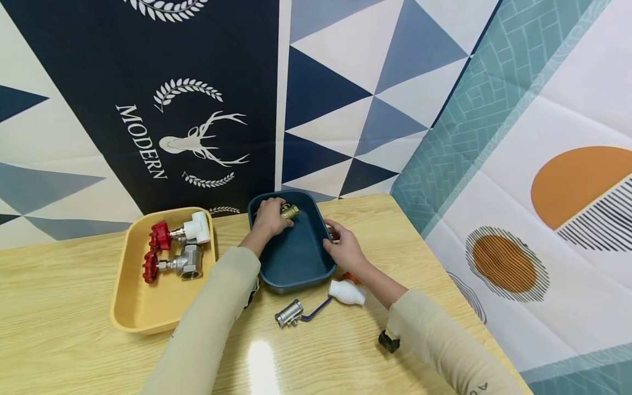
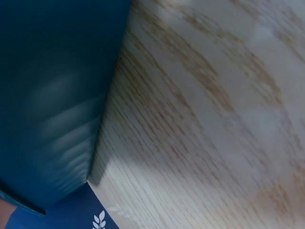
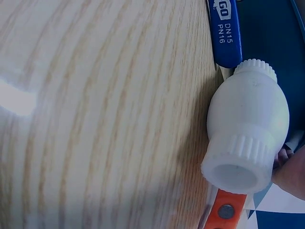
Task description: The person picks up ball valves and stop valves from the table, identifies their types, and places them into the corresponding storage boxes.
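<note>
My left hand [image 1: 270,218] reaches into the far left part of a dark blue bin [image 1: 296,258]. A brass valve [image 1: 290,211] shows between its thumb and fingers, its other end covered by the hand. At the bin's right wall, my right hand [image 1: 346,248] grips the rim, thumb toward the inside and fingers outside. Near the right wrist lies a white plastic ball valve [image 1: 347,292] with an orange handle [image 3: 226,210]. A metal ball valve [image 1: 289,314] with a blue lever [image 1: 316,310] lies before the bin. The left wrist view catches mostly the bin's outer wall [image 2: 52,105].
A yellow bin [image 1: 143,307] stands on the left, holding two red-handled valves, one with a white body [image 1: 196,227] and one of metal [image 1: 189,263]. Behind the wooden table [image 1: 237,356] rises a patterned wall covering [image 1: 217,55]. The table's right edge runs past the right arm.
</note>
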A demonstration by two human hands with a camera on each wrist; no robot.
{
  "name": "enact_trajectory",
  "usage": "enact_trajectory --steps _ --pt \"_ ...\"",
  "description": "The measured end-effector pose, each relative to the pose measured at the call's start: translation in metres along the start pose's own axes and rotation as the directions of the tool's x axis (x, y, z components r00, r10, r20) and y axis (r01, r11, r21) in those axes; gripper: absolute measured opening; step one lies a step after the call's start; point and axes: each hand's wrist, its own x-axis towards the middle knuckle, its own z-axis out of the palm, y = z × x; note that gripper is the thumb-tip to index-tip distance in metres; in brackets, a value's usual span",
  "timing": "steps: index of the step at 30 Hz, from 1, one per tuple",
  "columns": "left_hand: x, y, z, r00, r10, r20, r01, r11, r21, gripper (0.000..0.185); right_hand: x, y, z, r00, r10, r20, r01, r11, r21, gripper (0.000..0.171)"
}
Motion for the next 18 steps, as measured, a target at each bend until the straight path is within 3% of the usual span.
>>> enact_trajectory --steps 10,18 --pt "0.0022 0.0 0.0026 1.0 -0.002 0.016 0.002 1.0 0.006 0.063 0.001 -0.0006 0.0011 1.0 0.008 -0.005 -0.008 1.0 -0.005 0.049" --pt "0.0055 -0.0008 0.0059 0.999 0.006 0.031 -0.008 0.998 0.066 0.062 0.0011 -0.0005 0.0007 1.0 0.021 -0.001 -0.021 1.0 -0.001 0.048"
